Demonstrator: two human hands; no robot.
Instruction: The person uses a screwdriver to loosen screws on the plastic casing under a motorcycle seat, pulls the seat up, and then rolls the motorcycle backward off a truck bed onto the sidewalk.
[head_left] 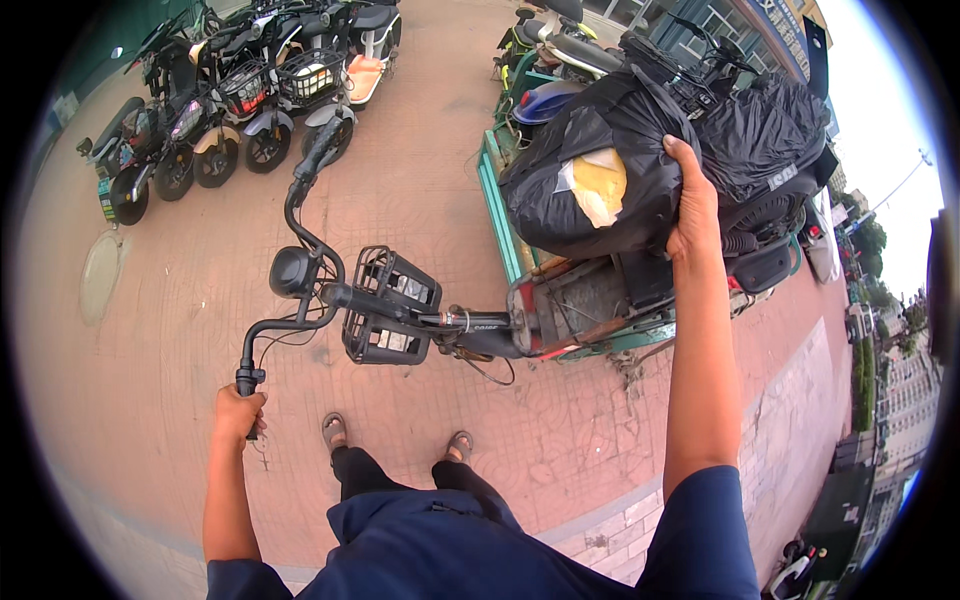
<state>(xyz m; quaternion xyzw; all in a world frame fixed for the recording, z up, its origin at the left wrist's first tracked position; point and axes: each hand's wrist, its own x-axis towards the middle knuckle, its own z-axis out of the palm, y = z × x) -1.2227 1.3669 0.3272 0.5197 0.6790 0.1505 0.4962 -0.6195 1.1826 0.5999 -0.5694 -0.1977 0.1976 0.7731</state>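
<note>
Two holds: left fingers (253, 406) curl around handlebar (247, 381), right fingers (677, 153) seemingly clutch black bag (612, 128).

Near the centre of the clock face, small pale lettering (486, 327) is carried by the black tube (458, 320) of the bike (352, 300). At two o'clock, white letters (783, 177) are borne by a black plastic cover (755, 125). Between one and two o'clock, pale characters (784, 24) are shown on a blue sign board (800, 60). Toward half past nine, a green plate (105, 200) is seen, too small to be read.
</note>
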